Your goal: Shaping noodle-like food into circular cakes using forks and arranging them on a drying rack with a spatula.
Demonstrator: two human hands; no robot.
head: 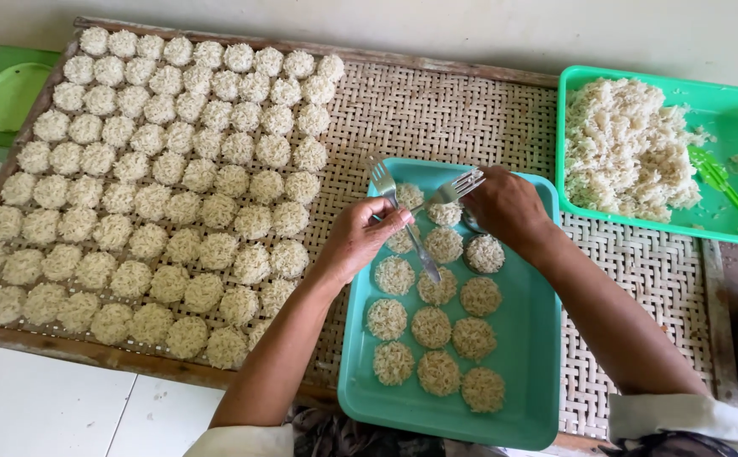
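Small round cakes of pressed cooked rice [439, 328] lay in rows on the long teal plastic tray [528, 355], directly under and below both hands. The left hand [360, 239] was closed around the handle of a metal fork [403, 220], with the prongs pointing up and away from the person. The right hand [504, 207] was closed on a second metal fork [455, 188], whose prongs pointed toward the left hand, so the two forks almost crossed above the top row of cakes. Under the right hand something small and round was partly hidden; I could not tell what it was.

To the far side of the left hand, the woven bamboo mat [437, 110] already carried many rows of finished rice cakes [157, 186], which covered most of its left part. To the right of the right hand stood a bright green plastic tray [724, 110] with a large heap of loose cooked rice [627, 144]. So I judged that much work was done, but plenty of rice remained, and the teal tray had free space at its right side.
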